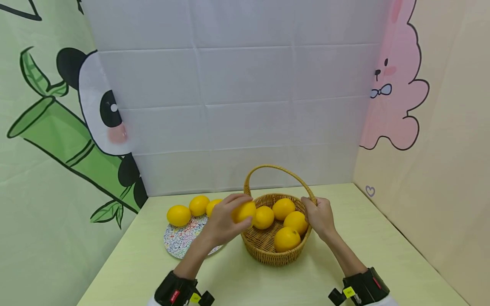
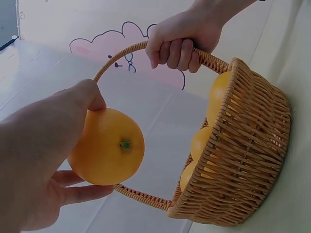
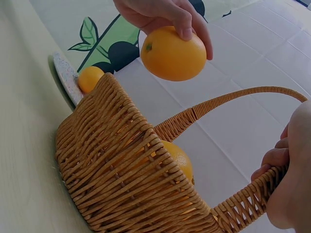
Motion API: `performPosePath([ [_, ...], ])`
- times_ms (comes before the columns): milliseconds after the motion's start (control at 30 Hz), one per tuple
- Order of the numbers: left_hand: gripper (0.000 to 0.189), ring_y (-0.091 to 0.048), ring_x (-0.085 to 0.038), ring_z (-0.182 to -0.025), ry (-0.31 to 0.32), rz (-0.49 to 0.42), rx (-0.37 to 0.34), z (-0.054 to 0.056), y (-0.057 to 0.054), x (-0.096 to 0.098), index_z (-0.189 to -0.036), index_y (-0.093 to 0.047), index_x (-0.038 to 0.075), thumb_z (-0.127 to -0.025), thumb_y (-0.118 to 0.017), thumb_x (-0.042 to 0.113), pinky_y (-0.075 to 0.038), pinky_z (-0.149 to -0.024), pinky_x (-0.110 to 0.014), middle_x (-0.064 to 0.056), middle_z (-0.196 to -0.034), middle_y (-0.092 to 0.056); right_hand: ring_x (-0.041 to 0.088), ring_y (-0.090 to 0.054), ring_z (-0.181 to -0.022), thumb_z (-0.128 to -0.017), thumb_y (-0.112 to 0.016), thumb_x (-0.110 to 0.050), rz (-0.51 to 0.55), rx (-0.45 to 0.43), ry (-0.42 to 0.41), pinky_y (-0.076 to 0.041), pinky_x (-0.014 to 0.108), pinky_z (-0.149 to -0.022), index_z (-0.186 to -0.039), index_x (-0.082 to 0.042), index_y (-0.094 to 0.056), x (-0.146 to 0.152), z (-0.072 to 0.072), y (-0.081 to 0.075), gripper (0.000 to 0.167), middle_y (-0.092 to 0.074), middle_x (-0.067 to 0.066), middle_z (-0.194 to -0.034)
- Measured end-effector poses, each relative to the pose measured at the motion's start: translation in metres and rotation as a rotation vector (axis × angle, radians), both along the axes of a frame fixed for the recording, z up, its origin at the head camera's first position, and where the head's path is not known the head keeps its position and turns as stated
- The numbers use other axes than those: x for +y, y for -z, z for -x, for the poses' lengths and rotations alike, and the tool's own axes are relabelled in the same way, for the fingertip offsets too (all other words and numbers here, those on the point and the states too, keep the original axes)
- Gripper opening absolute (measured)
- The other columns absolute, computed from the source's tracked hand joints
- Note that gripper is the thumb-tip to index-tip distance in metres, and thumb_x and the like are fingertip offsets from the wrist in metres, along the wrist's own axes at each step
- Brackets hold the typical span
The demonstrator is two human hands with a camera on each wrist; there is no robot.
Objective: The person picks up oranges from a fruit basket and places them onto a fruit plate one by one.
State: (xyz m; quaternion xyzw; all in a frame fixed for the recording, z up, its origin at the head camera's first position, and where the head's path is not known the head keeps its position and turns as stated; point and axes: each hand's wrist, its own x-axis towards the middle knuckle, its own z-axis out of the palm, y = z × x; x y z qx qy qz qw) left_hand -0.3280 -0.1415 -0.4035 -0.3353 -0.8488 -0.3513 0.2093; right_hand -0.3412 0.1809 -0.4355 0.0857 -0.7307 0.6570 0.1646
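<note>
My left hand (image 1: 226, 221) holds an orange (image 2: 108, 148) between thumb and fingers, raised over the left side of a wicker basket (image 1: 269, 257). In the right wrist view this orange hangs above the rim, apart from the basket. My right hand (image 1: 320, 216) grips the right part of the basket's arched handle (image 1: 273, 166), fingers curled round it, as the left wrist view shows. Several oranges (image 1: 287, 239) lie inside the basket, with woven floor bare at the front left. Left of the basket, oranges (image 1: 178, 215) sit on a speckled plate (image 1: 180, 240), partly hidden by my left hand.
The pale table (image 1: 122, 272) carries both basket and plate. A white sheet (image 1: 245, 106) hangs behind it. Walls with a panda drawing (image 1: 99, 110) on the left and a pink animal drawing (image 1: 398, 97) on the right close off the sides.
</note>
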Motion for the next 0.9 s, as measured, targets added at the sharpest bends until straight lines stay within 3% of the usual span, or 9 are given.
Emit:
performPosePath([
  [267, 0.049, -0.076, -0.027, -0.12, -0.059, -0.035, 0.027, 0.0, 0.005, -0.022, -0.142, -0.077, 0.018, -0.095, -0.085, 0.016, -0.065, -0.084, -0.026, -0.005, -0.149, -0.072, 0.004, -0.03, -0.041, -0.113, -0.057, -0.017, 0.0, 0.003, 0.012, -0.023, 0.019, -0.041, -0.061, -0.014, -0.044, -0.004, -0.007, -0.001, 0.053, -0.037, -0.011, -0.047],
  [600, 0.049, -0.073, -0.032, -0.129, -0.126, -0.051, 0.004, 0.0, 0.008, -0.05, -0.143, -0.076, 0.018, -0.095, -0.085, 0.016, -0.067, -0.088, -0.032, -0.005, -0.153, -0.071, 0.005, -0.03, -0.041, -0.114, -0.057, -0.017, -0.003, -0.003, 0.021, -0.024, 0.019, -0.041, -0.061, -0.014, -0.045, -0.008, -0.013, -0.001, 0.054, -0.038, -0.011, -0.048],
  [900, 0.049, -0.072, -0.035, -0.13, -0.133, -0.062, 0.004, 0.005, 0.016, -0.067, -0.142, -0.077, 0.015, -0.094, -0.085, 0.014, -0.065, -0.087, -0.031, -0.01, -0.153, -0.072, 0.005, -0.03, -0.041, -0.114, -0.057, -0.018, -0.001, -0.005, 0.028, -0.024, 0.02, -0.041, -0.061, -0.014, -0.044, -0.011, -0.018, -0.001, 0.054, -0.037, -0.01, -0.048],
])
